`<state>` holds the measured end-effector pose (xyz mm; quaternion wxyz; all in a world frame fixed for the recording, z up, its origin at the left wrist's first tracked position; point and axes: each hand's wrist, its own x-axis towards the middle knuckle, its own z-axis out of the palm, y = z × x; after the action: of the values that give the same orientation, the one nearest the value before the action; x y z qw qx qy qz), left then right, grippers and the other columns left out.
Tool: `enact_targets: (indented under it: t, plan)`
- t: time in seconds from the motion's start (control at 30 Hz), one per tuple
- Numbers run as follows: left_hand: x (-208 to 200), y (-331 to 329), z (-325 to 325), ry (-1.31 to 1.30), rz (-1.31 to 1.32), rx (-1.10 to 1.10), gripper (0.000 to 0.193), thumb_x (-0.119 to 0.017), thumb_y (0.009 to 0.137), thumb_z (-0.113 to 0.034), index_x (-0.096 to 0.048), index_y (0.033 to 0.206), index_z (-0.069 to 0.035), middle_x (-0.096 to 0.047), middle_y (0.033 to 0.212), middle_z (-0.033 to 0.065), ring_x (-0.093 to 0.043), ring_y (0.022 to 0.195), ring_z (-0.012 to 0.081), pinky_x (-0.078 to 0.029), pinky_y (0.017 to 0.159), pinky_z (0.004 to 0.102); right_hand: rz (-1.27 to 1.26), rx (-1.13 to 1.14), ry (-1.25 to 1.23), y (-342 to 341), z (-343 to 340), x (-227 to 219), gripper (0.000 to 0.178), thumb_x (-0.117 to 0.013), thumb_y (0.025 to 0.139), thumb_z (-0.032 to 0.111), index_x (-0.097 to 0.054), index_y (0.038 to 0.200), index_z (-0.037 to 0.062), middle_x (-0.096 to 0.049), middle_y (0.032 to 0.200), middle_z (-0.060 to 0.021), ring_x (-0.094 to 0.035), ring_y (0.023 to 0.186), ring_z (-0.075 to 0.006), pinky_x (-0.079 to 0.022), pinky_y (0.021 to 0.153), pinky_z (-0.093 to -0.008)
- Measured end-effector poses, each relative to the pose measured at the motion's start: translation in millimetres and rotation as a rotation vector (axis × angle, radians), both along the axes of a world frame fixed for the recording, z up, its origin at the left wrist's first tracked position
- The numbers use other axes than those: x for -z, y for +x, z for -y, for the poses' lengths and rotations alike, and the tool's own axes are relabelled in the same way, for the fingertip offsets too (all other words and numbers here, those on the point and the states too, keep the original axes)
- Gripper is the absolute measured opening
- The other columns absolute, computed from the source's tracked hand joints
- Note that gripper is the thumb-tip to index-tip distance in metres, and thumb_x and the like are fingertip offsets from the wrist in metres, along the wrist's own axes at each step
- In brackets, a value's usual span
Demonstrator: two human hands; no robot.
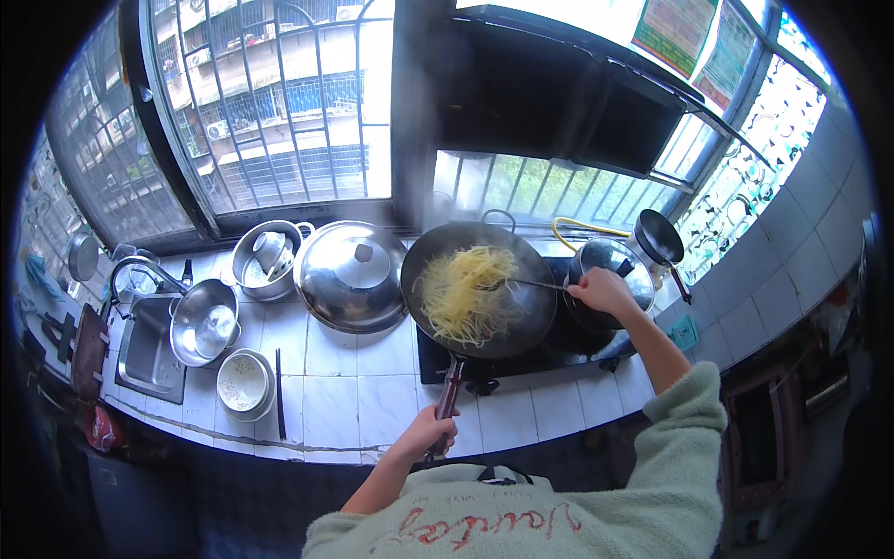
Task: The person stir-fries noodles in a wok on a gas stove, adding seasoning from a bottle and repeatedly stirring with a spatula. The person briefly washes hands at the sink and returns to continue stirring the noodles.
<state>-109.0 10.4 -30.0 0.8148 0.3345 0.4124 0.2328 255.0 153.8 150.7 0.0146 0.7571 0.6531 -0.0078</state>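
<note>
Flanking the wok [533,320] sit lid [340,279] and pot [593,253]; left grip [428,434] holds wok handle [449,389], right grip [604,292] a utensil [538,283].

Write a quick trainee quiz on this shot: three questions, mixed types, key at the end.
1. Which hand grips the handle of the wok?
2. True or false: the domed silver lid covers the wok.
3. Fill in: the right hand holds a utensil that reaches into pale ____ shreds.

Key:
1. The left hand.
2. False; it lies on the tiled counter, left of the wok.
3. Yellow.
</note>
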Motion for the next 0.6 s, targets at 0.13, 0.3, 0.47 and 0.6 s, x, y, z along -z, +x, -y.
enact_targets:
  t: [0.13,0.3,0.47,0.6]
  plan:
    - [1.2,0.0,0.2,0.002,0.008,-0.003,0.044,-0.063,0.074,-0.006,-0.048,0.116,0.000,-0.054,0.068,0.0051,-0.055,0.053,0.0151,-0.045,0.045,0.0300,0.274,-0.308,0.162,-55.0,-5.7,0.9,0.024,-0.063,0.088,0.028,-0.073,0.081,0.0068,-0.072,0.079,-0.0137,-0.072,0.078,-0.0297,-0.054,0.067,-0.0416]
    - [1.1,-1.8,0.1,-0.003,0.020,0.006,0.046,-0.063,0.074,-0.006,-0.047,0.116,0.001,-0.054,0.068,0.0057,-0.055,0.053,0.0151,-0.045,0.045,0.0297,0.680,-0.524,0.345,-107.5,-17.4,9.3,0.011,-0.064,0.080,0.019,-0.071,0.077,0.0103,-0.068,0.073,-0.0103,-0.069,0.070,-0.0235,-0.048,0.057,-0.0387]
    - [1.3,-1.4,-1.2,0.001,0.063,0.021,0.048,-0.064,0.072,-0.004,-0.047,0.117,0.001,-0.055,0.069,0.0060,-0.055,0.054,0.0148,-0.047,0.046,0.0291,0.868,-0.537,0.401,-100.9,-27.5,0.7,0.010,-0.063,0.078,0.017,-0.072,0.077,0.0126,-0.066,0.071,-0.0053,-0.065,0.065,-0.0195,-0.044,0.054,-0.0374]
    - [2.5,0.1,-0.7,-0.011,0.024,-0.002,0.044,-0.064,0.075,-0.005,-0.048,0.116,0.000,-0.055,0.068,0.0063,-0.056,0.053,0.0157,-0.045,0.046,0.0301,0.608,-0.278,0.140,-81.8,-50.1,-5.8,0.015,-0.064,0.080,0.015,-0.076,0.087,0.0109,-0.073,0.084,-0.0063,-0.072,0.078,-0.0247,-0.054,0.064,-0.0369]
